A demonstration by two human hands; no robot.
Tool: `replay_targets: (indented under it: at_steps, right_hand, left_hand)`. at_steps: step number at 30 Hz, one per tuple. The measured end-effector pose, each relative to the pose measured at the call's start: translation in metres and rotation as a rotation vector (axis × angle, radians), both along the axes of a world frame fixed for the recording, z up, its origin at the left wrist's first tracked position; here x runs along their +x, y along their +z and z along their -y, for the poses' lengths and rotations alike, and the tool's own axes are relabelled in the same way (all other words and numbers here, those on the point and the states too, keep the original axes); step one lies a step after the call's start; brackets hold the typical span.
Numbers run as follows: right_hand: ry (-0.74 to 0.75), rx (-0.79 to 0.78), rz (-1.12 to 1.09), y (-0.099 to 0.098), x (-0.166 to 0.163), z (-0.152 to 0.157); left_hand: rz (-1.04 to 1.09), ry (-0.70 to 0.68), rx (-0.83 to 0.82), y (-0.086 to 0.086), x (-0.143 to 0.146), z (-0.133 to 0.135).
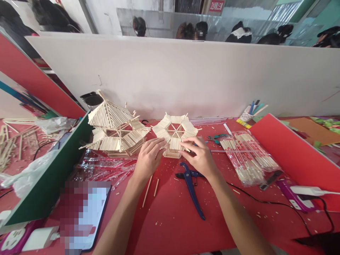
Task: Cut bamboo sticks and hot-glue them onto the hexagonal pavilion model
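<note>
A small six-sided roof model made of wooden sticks stands on the red table. My left hand grips its front left edge with curled fingers. My right hand pinches its front right edge, fingertips on the stick panels. A larger finished stick pavilion roof stands just to the left. Blue-handled cutters lie on the table under my right wrist.
Packs of wooden sticks in clear wrap lie to the right, crumpled wrappers to the left. A tablet sits at front left, chargers and a black cable at right. Red and green dividers flank the space; a white partition stands behind, with other people beyond it.
</note>
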State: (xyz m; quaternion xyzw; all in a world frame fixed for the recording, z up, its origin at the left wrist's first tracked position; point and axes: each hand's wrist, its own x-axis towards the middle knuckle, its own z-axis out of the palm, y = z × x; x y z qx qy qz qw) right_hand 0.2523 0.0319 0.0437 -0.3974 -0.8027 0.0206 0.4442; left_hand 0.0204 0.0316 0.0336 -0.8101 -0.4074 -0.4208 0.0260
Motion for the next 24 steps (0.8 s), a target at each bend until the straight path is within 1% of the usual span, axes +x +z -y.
replay_targets:
  at_steps: [2,4,7,10,16,21,24]
  right_hand:
    - [0.006,-0.017,0.012,0.001,0.001,0.001]
    - [-0.007,0.001,0.065,0.003,0.001,0.001]
    - [-0.044,0.093,0.185,0.007,-0.003,0.002]
    - [-0.042,0.178,0.252,0.011,-0.007,0.001]
    - [-0.009,0.273,0.251,0.009,-0.009,0.000]
    - [-0.011,0.253,0.258,0.007,-0.009,0.000]
    - [-0.005,0.270,0.262,0.008,-0.009,0.000]
  left_hand:
    - [0.004,0.002,-0.005,0.000,0.000,0.000]
    - [0.011,0.004,-0.013,0.000,0.000,0.000]
    - [0.016,0.003,-0.027,0.000,0.000,0.000]
    - [0.019,0.003,-0.043,0.001,0.000,0.000]
    - [0.023,-0.001,-0.016,-0.001,0.000,0.000]
    - [0.021,0.001,-0.021,-0.002,0.000,0.000]
    - [0.022,-0.002,-0.021,-0.001,0.000,0.000]
